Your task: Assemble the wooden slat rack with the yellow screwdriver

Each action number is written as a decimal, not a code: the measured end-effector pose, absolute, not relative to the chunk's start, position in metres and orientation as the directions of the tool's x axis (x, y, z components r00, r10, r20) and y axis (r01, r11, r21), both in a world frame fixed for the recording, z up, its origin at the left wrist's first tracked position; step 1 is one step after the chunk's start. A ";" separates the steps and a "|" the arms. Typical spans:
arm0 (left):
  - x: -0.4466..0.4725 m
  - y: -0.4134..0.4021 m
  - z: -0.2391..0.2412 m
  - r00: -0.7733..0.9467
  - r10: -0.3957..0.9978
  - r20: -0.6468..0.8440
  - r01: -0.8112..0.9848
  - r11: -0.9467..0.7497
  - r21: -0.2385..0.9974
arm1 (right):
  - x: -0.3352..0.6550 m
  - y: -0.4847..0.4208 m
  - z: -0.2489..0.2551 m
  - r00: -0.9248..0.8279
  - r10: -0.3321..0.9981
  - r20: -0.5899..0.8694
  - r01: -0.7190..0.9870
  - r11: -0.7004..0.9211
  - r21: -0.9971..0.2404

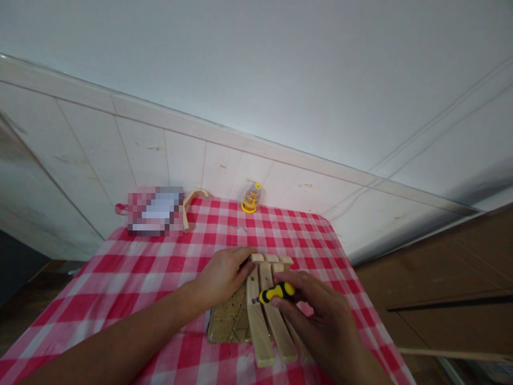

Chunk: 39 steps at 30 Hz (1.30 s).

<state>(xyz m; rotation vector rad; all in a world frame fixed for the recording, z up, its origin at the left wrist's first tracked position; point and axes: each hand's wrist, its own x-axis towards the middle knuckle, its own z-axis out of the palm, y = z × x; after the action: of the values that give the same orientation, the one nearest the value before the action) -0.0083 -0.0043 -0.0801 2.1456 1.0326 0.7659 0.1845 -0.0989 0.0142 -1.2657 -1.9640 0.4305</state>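
My right hand (316, 310) is closed around the handle of a yellow and black screwdriver (276, 293). Its tip end points left, at the leftmost of several curved wooden pieces (260, 331) lying side by side. Dark holes or screw heads show in their faces; which, I cannot tell. Gripping the far left end of these pieces is my left hand (226, 275), its fingertips partly hidden behind the wood. Underneath lies a brown, scratched board (228, 321) with small holes. My right hand covers part of the rightmost wood.
A red and white checked cloth (160, 299) covers the table. Against the panelled wall (224, 166) stand a clear and yellow container (251, 198), a hook-shaped wooden piece (186, 208) and a blurred-out flat object (156, 211). Brown boards or boxes (449, 278) are at the right.
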 end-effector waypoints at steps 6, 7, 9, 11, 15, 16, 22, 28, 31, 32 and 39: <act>-0.008 -0.003 -0.082 0.530 0.816 0.231 0.441 -0.497 0.747 | 0.186 -0.097 0.011 -0.205 0.889 0.409 0.660 0.434 -0.613; -0.008 -0.003 -0.082 0.529 0.817 0.229 0.439 -0.495 0.750 | 0.186 -0.097 0.010 -0.202 0.890 0.408 0.668 0.430 -0.607; -0.008 -0.003 -0.082 0.528 0.818 0.225 0.436 -0.490 0.755 | 0.186 -0.097 0.008 -0.194 0.891 0.411 0.681 0.424 -0.597; -0.007 -0.003 -0.082 0.525 0.820 0.228 0.432 -0.488 0.758 | 0.186 -0.097 0.007 -0.176 0.895 0.409 0.692 0.408 -0.596; -0.007 -0.003 -0.081 0.525 0.818 0.237 0.431 -0.495 0.754 | 0.187 -0.098 0.004 -0.137 0.914 0.383 0.707 0.361 -0.608; -0.007 -0.002 -0.081 0.525 0.817 0.239 0.432 -0.498 0.752 | 0.187 -0.097 0.003 -0.131 0.918 0.375 0.711 0.350 -0.610; -0.007 -0.003 -0.084 0.519 0.815 0.256 0.439 -0.511 0.739 | 0.188 -0.095 -0.013 -0.054 0.925 0.376 0.708 0.301 -0.639; -0.008 -0.004 -0.086 0.504 0.821 0.266 0.449 -0.513 0.732 | 0.187 -0.093 -0.015 -0.007 0.953 0.303 0.653 0.234 -0.721; -0.008 -0.003 -0.086 0.523 0.811 0.263 0.439 -0.521 0.732 | 0.188 -0.092 -0.004 0.029 0.956 0.293 0.616 0.214 -0.758; -0.008 -0.003 -0.086 0.526 0.810 0.260 0.440 -0.521 0.732 | 0.188 -0.092 0.000 0.059 0.957 0.283 0.607 0.191 -0.772; -0.007 -0.004 -0.085 0.540 0.796 0.274 0.434 -0.542 0.720 | 0.189 -0.091 0.011 0.229 0.944 0.237 0.432 0.120 -0.894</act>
<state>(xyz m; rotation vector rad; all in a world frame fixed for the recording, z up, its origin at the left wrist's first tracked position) -0.0070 -0.0038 -0.0854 2.1893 0.9893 0.8003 0.1888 -0.0905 0.0107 -1.4810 -1.3684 0.6316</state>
